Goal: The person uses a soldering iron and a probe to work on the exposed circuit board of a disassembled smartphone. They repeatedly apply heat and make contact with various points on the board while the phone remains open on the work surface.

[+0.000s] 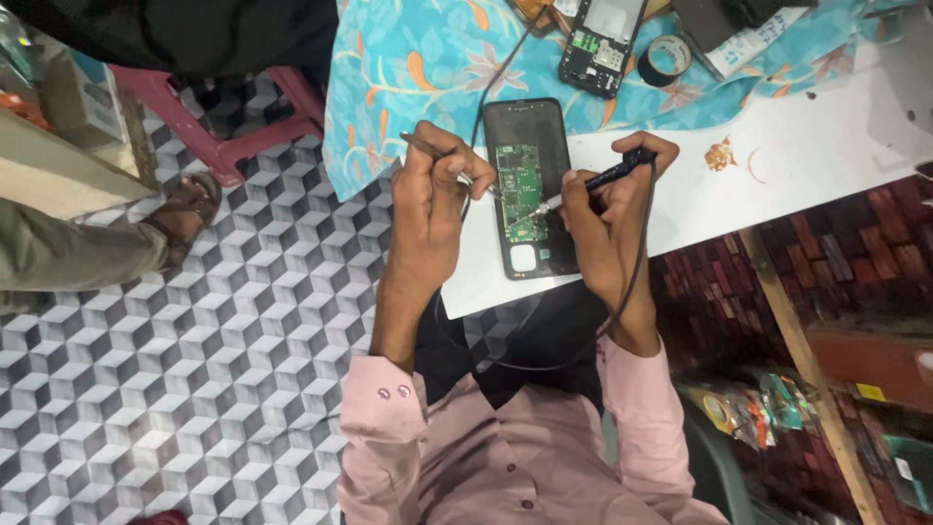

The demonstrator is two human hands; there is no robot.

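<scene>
On the white tabletop [797, 165], beside a flowered cloth [428, 58], tape roll [667, 56] and second phone [601, 44], the left hand [432, 194] pinches tweezers [437, 154] and the right hand [603, 219] grips a soldering iron [607, 178] over an opened phone's [530, 190] green board [522, 190].

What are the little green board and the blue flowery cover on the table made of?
The small green circuit board looks like rigid fibreglass-type board: flat, glossy green, dotted with tiny silvery metal parts. It lies on a black phone. The turquoise flower-patterned cloth seems to be woven fabric with a matt finish: it drapes softly over the white table edge. The exact fibre can't be told.
</scene>
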